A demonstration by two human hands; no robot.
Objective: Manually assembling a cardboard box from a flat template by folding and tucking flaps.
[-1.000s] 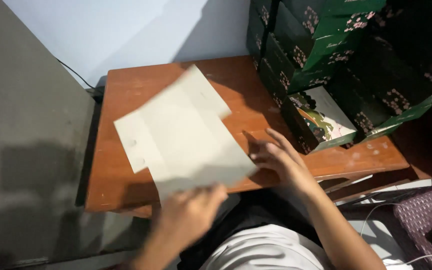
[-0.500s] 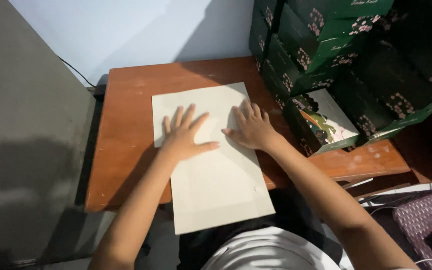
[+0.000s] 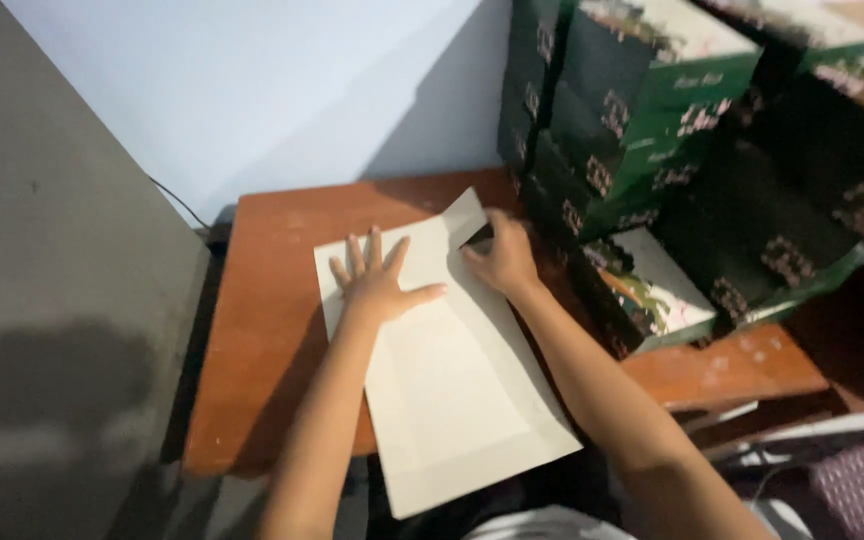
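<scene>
Here, large cream card sheet (image 3: 452,390), matte and stiff, flat on reddish-brown wooden table (image 3: 272,300), near edge overhanging toward body. Left hand (image 3: 380,285) open, fingers splayed, palm pressed flat on upper part of sheet, gripping nothing. Right hand (image 3: 500,258) curled at sheet's far right corner, fingers pinching folded-up flap (image 3: 464,215). Just right, stacked dark green cardboard boxes (image 3: 652,120) with floral print, glossy, rectangular. Behind, pale blue wall (image 3: 282,90), thin black cable (image 3: 177,200) trailing down it.
</scene>
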